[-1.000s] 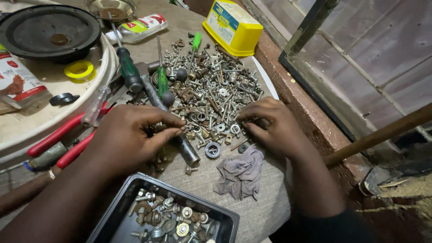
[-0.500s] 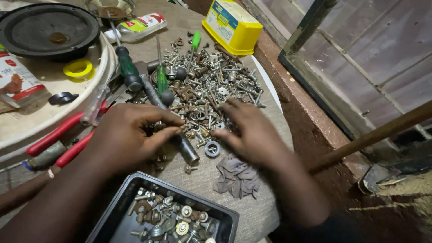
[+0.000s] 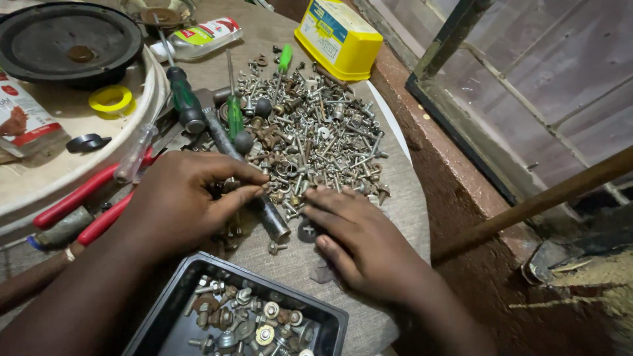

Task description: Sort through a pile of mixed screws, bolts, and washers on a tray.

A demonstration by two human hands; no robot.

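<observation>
head view: one camera, looking down
pile of screws (image 3: 310, 142): on the grey table, just past both hands
left hand (image 3: 178, 201): at the pile's near edge, thumb and forefinger pinched together; what they nip is too small to tell
right hand (image 3: 359, 240): flat, fingers together, touching the pile's near edge
metal rod (image 3: 247, 175): one, runs from the pile's left side toward the black tray (image 3: 333, 323)
screwdrivers (image 3: 184, 99): two green, left of the pile

screws (image 3: 310, 132): metal, some shiny, some rusty
tray (image 3: 333, 321): black glossy plastic
box (image 3: 337, 36), 12 o'clock: yellow smooth plastic
</observation>
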